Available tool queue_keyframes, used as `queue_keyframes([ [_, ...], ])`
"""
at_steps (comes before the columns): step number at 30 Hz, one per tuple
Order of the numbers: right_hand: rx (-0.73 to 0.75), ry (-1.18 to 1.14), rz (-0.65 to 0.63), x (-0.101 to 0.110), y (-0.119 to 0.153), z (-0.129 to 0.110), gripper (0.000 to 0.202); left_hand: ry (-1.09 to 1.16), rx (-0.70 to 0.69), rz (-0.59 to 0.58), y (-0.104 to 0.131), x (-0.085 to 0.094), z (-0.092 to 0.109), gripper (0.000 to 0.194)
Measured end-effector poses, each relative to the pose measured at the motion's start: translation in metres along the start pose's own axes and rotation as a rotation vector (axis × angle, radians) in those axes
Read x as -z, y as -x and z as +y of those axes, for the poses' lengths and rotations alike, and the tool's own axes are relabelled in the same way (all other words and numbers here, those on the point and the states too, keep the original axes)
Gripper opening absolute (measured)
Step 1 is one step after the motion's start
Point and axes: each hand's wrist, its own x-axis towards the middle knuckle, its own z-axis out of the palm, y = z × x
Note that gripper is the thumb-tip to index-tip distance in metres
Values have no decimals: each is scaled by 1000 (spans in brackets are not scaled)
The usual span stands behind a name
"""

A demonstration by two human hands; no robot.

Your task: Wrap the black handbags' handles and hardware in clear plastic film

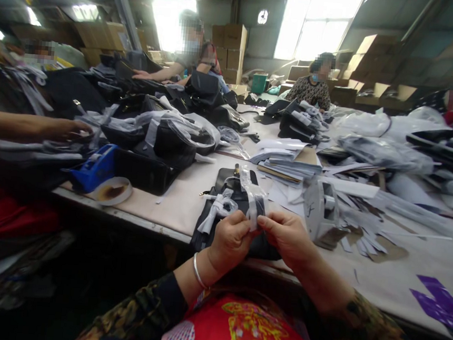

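Observation:
A black bag lies at the table's front edge, below my hands. My left hand is closed in a pinch on the end of a strap wrapped in clear, whitish plastic. Close beside it, my right hand pinches the same wrapped strap between thumb and fingers. The strap runs from my fingertips up over the bag. On the bag's left part rests a bundle tied in white wrapping. Both hands hide the lower right of the bag.
Left stand a blue tape dispenser and a tape roll, near a co-worker's hand. A grey dispenser and paper stack are on the right. Wrapped black bags lie beyond; purple plastic lies far right.

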Motion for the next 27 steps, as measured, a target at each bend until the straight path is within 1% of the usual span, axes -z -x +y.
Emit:
queue_keyframes([
  [1, 77, 90, 13, 1, 1, 1, 41, 76, 57, -46, -1, 3, 0, 24],
  [2, 177, 207, 20, 1, 2, 1, 36, 201, 143, -103, -3, 6, -1, 26],
  [4, 407, 453, -13, 3, 5, 2, 30, 562, 384, -221, -6, 13, -3, 39],
  [5, 524, 559, -47, 4, 6, 3, 28, 749, 511, -260, -8, 15, -5, 45],
  [6, 637, 656, -84, 5, 7, 4, 28, 913, 620, -276, -9, 16, -6, 49],
  [8, 839, 848, -127, 6, 8, 7, 28, 1135, 764, -257, -12, 16, -7, 49],
  [10, 968, 1043, -120, 9, 8, 10, 27, 1241, 830, -212, -14, 13, -6, 45],
  [11, 988, 1108, -119, 10, 8, 10, 27, 1263, 845, -184, -14, 12, -5, 44],
  [12, 973, 1129, -127, 12, 7, 10, 26, 1257, 848, -154, -14, 11, -3, 44],
  [13, 922, 1099, -147, 14, 7, 8, 25, 1212, 831, -127, -14, 10, -1, 42],
  [14, 834, 1020, -175, 16, 7, 7, 24, 1124, 789, -106, -14, 10, 1, 39],
  [15, 712, 895, -208, 18, 7, 5, 24, 996, 718, -91, -13, 11, 4, 34],
  [16, 564, 733, -235, 19, 7, 4, 28, 839, 619, -78, -11, 11, 6, 29],
  [18, 224, 365, -274, 19, 5, 2, 41, 520, 384, -70, -7, 10, 10, 19],
  [19, 70, 199, -274, 17, 5, 2, 46, 395, 282, -66, -4, 9, 11, 16],
  [20, -52, 67, -255, 15, 4, 2, 49, 301, 207, -56, 0, 7, 12, 15],
  [21, -135, -24, -224, 13, 3, 3, 50, 238, 162, -43, 4, 5, 12, 17],
  [22, -180, -69, -189, 10, 3, 3, 50, 200, 140, -28, 7, 3, 12, 19],
  [23, -186, -73, -160, 8, 3, 4, 48, 184, 132, -17, 10, 1, 11, 20],
  [24, -162, -45, -137, 6, 4, 4, 45, 192, 135, -19, 11, 1, 10, 19],
  [25, -114, 7, -129, 5, 5, 3, 41, 231, 158, -49, 12, 2, 9, 17],
  [26, -41, 85, -139, 5, 7, 3, 36, 312, 211, -102, 12, 5, 8, 16],
  [27, 57, 188, -157, 5, 9, 2, 30, 440, 295, -163, 10, 9, 6, 21],
])
